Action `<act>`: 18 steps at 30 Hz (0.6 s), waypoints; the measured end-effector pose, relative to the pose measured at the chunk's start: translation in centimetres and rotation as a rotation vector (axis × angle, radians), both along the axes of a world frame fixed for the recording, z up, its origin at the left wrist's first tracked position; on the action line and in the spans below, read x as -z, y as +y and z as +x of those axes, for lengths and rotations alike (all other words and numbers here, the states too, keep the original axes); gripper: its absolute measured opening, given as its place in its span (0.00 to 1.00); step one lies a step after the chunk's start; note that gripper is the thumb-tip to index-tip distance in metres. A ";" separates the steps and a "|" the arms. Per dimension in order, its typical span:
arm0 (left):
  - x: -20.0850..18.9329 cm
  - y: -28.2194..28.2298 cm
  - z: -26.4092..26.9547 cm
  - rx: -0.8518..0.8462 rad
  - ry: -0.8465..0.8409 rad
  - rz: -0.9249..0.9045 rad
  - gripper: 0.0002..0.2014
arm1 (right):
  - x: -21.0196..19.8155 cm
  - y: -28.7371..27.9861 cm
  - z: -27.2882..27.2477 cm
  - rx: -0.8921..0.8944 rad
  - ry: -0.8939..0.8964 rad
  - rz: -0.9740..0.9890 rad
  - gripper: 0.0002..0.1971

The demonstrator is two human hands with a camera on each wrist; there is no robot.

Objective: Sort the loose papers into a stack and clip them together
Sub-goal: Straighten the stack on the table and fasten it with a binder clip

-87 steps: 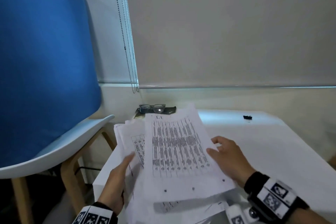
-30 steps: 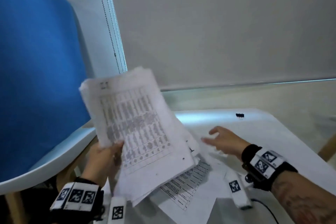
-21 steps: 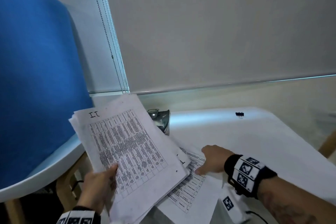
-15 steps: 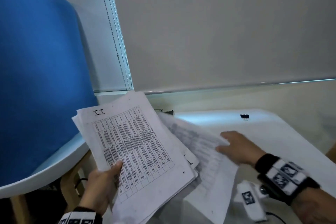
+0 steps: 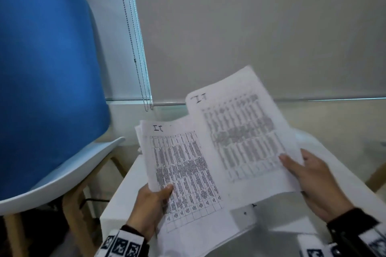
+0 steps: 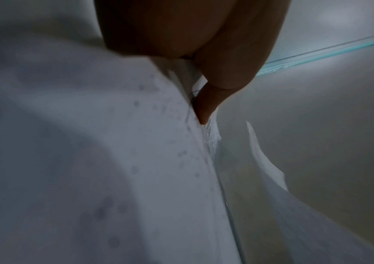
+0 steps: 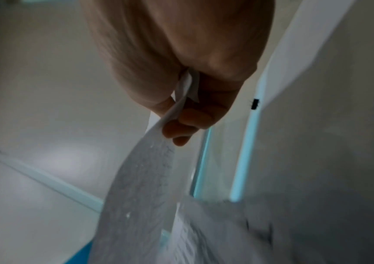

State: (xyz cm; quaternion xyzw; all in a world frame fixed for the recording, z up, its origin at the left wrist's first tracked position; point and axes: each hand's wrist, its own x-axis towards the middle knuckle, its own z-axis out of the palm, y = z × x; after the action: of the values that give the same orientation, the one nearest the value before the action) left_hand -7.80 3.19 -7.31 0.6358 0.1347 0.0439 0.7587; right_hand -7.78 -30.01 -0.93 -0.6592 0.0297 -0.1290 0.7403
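My left hand (image 5: 155, 198) grips a stack of printed table sheets (image 5: 183, 175) by its lower left edge, thumb on top; the left wrist view shows the thumb (image 6: 206, 107) pressed on the paper stack (image 6: 113, 160). My right hand (image 5: 302, 171) pinches a single printed sheet (image 5: 242, 135) at its right edge and holds it raised beside and partly over the stack. In the right wrist view the fingers (image 7: 181, 123) pinch that curled sheet (image 7: 141, 178). A small black binder clip (image 7: 254, 104) lies on the table behind; the head view hides it.
A white table (image 5: 125, 198) lies under the papers, with one more sheet (image 5: 246, 213) flat on it. A blue chair (image 5: 46, 89) with wooden legs stands close at the left. A roller blind and its bead chain (image 5: 137, 52) hang behind.
My right hand has picked a sheet off the table and lifted it up beside the stack. The left hand has brought the stack toward the middle.
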 end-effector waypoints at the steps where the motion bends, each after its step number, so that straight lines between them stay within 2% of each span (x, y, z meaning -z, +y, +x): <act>1: 0.4 -0.5 0.1 0.014 0.023 0.039 0.09 | 1.2 0.7 0.1 0.003 0.047 -0.047 0.07; 4: 0.7 -1.6 0.5 0.059 0.097 0.120 0.13 | 4.8 1.8 0.2 -0.075 0.161 -0.242 0.04; 6: 0.4 -2.0 0.8 0.094 0.130 0.073 0.16 | 6.4 2.0 0.2 -0.113 0.172 -0.559 0.08; 8: 0.2 -1.8 1.0 0.123 0.173 0.002 0.23 | 6.6 1.9 0.1 -0.117 0.189 -0.780 0.10; 10: 0.0 -1.6 1.2 0.149 0.182 -0.003 0.21 | 6.3 1.6 0.0 -0.182 0.204 -0.899 0.09; 12: 0.2 -1.9 1.2 0.173 0.146 0.123 0.14 | 6.4 1.4 0.1 -0.248 0.225 -0.983 0.13; 14: 0.6 -2.1 1.3 0.167 0.110 0.244 0.16 | 6.3 1.1 0.4 -0.247 0.239 -0.978 0.22; 15: 0.6 -2.2 1.1 0.164 0.072 0.264 0.16 | 6.1 0.9 0.7 -0.229 0.250 -0.932 0.30; 16: 0.3 -2.4 1.0 0.154 0.036 0.271 0.16 | 5.8 0.7 0.9 -0.217 0.268 -0.850 0.36; 18: -1.0 -2.8 0.7 0.160 -0.034 0.275 0.15 | 4.5 0.2 1.4 -0.223 0.299 -0.587 0.41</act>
State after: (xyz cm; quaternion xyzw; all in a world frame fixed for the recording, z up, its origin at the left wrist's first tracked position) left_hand -7.14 0.44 -6.31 0.7415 0.0635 0.0120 0.6678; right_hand -6.35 -29.80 -5.45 -0.8548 0.0272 0.0476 0.5160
